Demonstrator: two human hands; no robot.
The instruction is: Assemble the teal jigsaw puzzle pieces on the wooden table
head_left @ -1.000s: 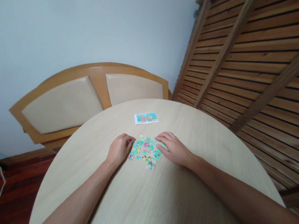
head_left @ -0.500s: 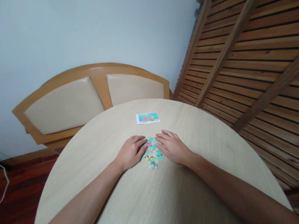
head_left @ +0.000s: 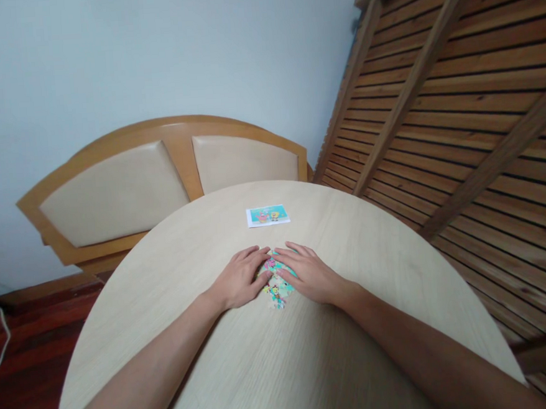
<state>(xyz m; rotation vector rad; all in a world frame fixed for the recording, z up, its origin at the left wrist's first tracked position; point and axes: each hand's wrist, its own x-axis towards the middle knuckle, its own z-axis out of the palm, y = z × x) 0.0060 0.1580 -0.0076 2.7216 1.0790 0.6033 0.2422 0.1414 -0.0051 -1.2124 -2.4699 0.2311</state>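
A small heap of teal, yellow and pink jigsaw pieces (head_left: 277,288) lies near the middle of the round pale wooden table (head_left: 265,367). My left hand (head_left: 241,279) rests flat on the table against the heap's left side, fingers stretched out. From the right, my right hand (head_left: 304,274) presses flat against the heap, fingers extended too. The fingertips of both hands nearly meet above the pieces, and the hands cover much of the heap. Neither hand holds anything.
A small picture card (head_left: 267,215) with a teal cartoon image lies farther back on the table. Behind the table stands a padded wooden headboard (head_left: 159,175) against a pale blue wall. A slatted wooden bed frame (head_left: 458,110) leans at the right.
Both hands have slid inward toward each other, pushing the spread-out jigsaw pieces into a tighter, smaller heap between them.
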